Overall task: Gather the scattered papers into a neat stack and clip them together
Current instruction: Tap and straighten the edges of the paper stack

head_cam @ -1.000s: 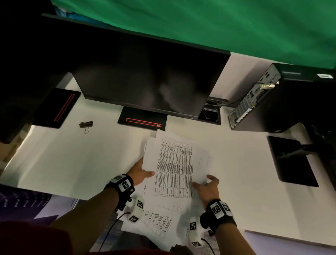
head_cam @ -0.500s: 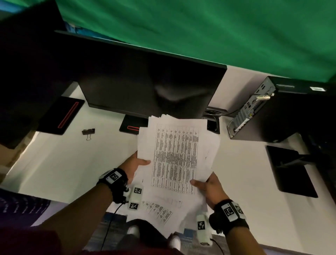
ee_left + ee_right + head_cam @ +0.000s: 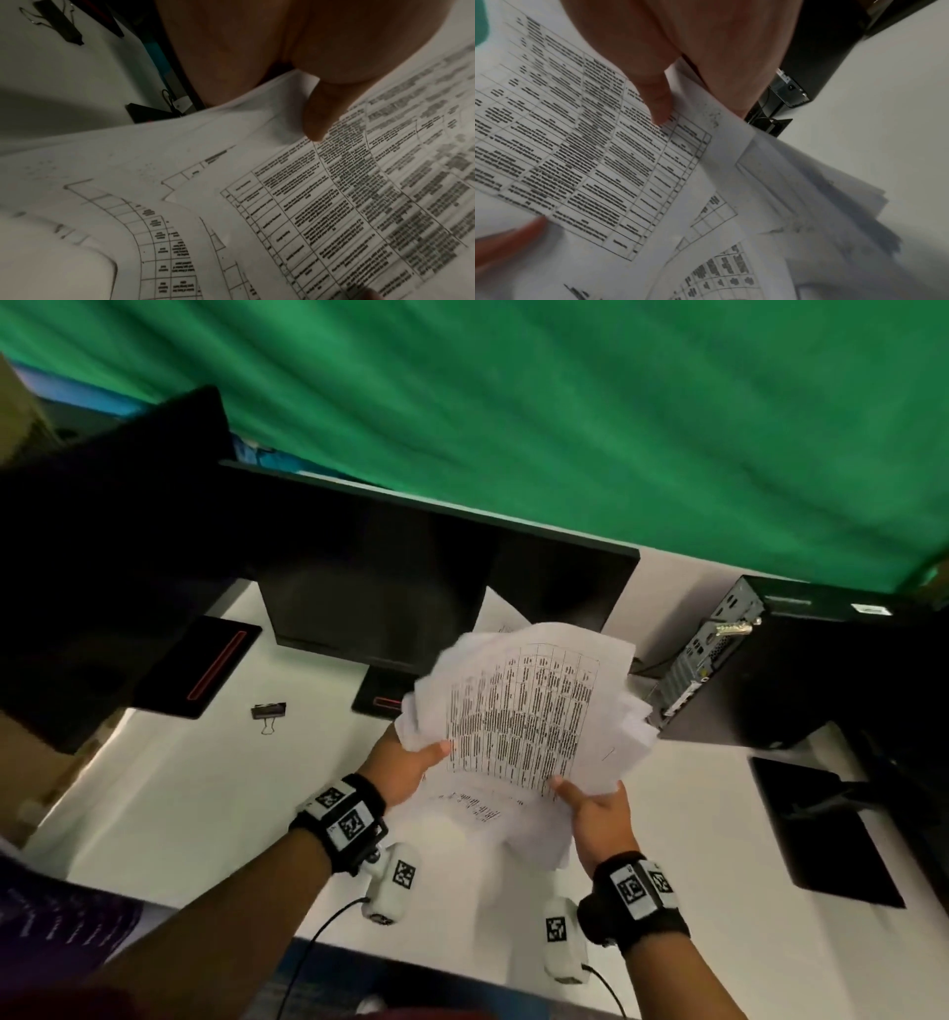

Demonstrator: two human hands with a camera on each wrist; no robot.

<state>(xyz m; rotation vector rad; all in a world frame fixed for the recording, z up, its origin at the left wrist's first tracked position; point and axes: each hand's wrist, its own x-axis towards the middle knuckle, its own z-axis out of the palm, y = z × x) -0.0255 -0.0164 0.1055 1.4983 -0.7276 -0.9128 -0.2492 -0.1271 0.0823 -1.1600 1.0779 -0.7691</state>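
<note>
Both hands, left hand (image 3: 405, 765) and right hand (image 3: 598, 811), pinch the loose papers (image 3: 529, 711) aloft between thumb and fingers, gathering unfinished (edges splayed); next, square them, then fetch the binder clip (image 3: 268, 713) lying on the bench (image 3: 179, 793), well left of the fingers.

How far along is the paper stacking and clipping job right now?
Gathered: the papers are off the desk, held between left hand and right hand. In hand: squaring them, edges are uneven. Left: the binder clip lies unused on the desk.
</note>
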